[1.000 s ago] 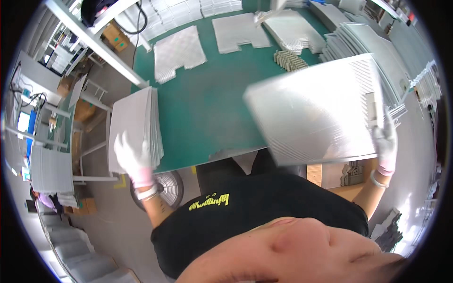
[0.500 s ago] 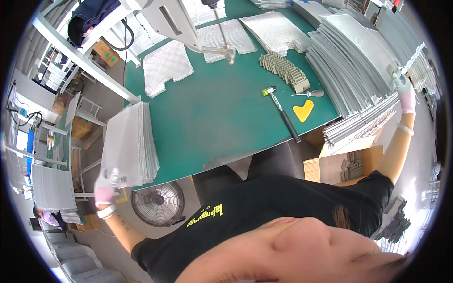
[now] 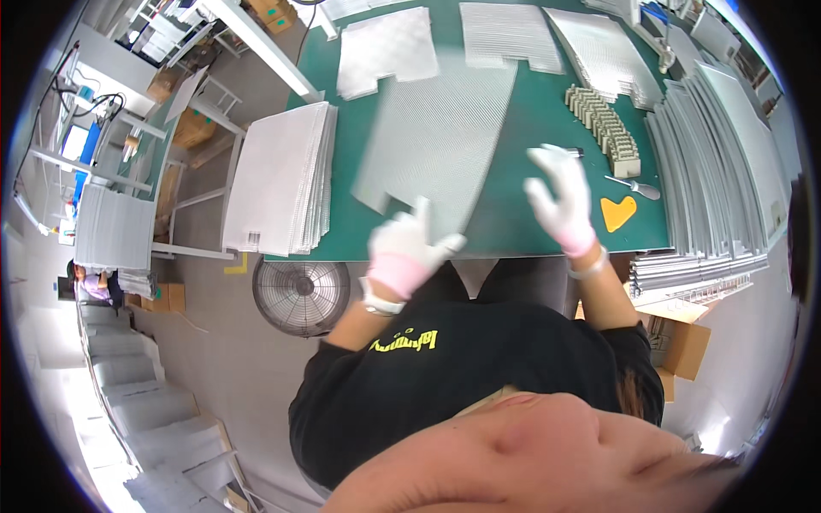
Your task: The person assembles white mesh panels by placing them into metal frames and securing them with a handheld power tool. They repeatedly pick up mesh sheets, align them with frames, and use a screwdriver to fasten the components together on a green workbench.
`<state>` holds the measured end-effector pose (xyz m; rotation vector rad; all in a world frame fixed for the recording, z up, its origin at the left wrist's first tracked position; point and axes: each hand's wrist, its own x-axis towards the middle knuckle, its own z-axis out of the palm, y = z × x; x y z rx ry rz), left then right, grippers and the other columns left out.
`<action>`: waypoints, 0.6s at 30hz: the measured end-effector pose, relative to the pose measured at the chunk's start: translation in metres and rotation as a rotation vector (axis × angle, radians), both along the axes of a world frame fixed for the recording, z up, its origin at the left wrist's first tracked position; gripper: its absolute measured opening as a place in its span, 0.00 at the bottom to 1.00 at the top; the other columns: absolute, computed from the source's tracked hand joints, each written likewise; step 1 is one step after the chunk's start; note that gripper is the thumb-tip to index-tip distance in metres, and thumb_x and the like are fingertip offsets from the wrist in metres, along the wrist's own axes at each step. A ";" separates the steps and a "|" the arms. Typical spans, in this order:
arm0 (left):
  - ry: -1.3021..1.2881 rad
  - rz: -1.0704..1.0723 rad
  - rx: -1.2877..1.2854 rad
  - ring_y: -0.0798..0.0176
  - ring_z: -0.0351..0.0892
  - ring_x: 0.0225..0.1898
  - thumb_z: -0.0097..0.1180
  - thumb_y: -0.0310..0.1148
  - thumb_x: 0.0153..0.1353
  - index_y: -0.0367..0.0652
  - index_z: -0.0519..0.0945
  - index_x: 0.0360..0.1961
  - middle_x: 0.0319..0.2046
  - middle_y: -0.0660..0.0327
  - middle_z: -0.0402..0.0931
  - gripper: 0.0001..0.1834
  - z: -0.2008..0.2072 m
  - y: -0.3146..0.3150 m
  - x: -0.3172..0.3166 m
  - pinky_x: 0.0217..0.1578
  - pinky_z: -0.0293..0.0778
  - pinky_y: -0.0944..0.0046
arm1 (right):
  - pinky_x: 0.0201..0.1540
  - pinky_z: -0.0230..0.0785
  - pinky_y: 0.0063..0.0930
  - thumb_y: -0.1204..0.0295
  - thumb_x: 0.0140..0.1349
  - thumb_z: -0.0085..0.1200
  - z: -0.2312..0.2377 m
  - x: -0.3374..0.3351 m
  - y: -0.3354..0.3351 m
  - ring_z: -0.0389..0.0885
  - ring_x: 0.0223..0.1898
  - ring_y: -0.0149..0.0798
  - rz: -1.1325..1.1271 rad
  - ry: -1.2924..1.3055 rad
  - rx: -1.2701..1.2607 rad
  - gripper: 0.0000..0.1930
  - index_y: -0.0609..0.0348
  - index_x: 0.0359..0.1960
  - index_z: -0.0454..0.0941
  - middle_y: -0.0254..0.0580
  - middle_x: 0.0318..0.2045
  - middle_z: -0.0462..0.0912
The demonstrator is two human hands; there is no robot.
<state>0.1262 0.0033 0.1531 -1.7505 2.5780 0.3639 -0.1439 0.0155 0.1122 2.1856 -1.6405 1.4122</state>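
Observation:
A grey translucent ribbed sheet with a notched corner lies on the green table, its left edge smeared by motion. Over its near end is my left hand, white-gloved with a pink cuff, fingers spread and nothing gripped. Whether the fingertips touch the sheet, I cannot tell. My right hand, gloved the same way, is raised to the right of the sheet, fingers apart and holding nothing. It hides most of a hammer, of which a bit of the head shows.
Stacked sheets stand at the left and right. More notched sheets lie along the back. A curved row of beige blocks, a screwdriver and a yellow scraper sit at the right. A floor fan stands below the table's edge.
Both hands have come inward over the table, the left from the left stack, the right from the right stack. A sheet now covers the table's middle. My view has shifted.

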 end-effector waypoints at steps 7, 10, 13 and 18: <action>-0.073 -0.326 0.156 0.43 0.82 0.45 0.42 0.63 0.66 0.39 0.77 0.55 0.40 0.46 0.83 0.37 -0.023 -0.088 -0.010 0.48 0.76 0.49 | 0.73 0.43 0.58 0.59 0.57 0.56 -0.080 0.012 -0.079 0.58 0.71 0.56 0.085 0.462 0.529 0.27 0.44 0.61 0.75 0.48 0.67 0.67; -0.125 -0.114 -0.050 0.42 0.81 0.46 0.42 0.59 0.68 0.38 0.80 0.49 0.40 0.45 0.82 0.33 -0.032 -0.218 -0.008 0.48 0.75 0.47 | 0.73 0.44 0.56 0.63 0.53 0.56 -0.082 0.007 -0.091 0.59 0.70 0.57 0.106 0.383 0.493 0.27 0.47 0.59 0.76 0.48 0.65 0.69; -0.298 0.226 -0.198 0.50 0.82 0.51 0.50 0.61 0.62 0.41 0.75 0.58 0.48 0.52 0.82 0.36 -0.051 -0.334 -0.008 0.52 0.75 0.51 | 0.73 0.44 0.55 0.65 0.51 0.56 -0.078 0.011 -0.096 0.60 0.70 0.58 0.099 0.358 0.480 0.27 0.49 0.57 0.77 0.50 0.64 0.71; -0.255 0.560 -0.071 0.55 0.79 0.57 0.59 0.57 0.53 0.43 0.72 0.63 0.57 0.53 0.77 0.40 -0.088 -0.411 0.001 0.56 0.73 0.52 | 0.72 0.46 0.54 0.66 0.49 0.57 -0.075 0.013 -0.096 0.62 0.68 0.57 0.094 0.332 0.472 0.26 0.51 0.54 0.79 0.50 0.62 0.72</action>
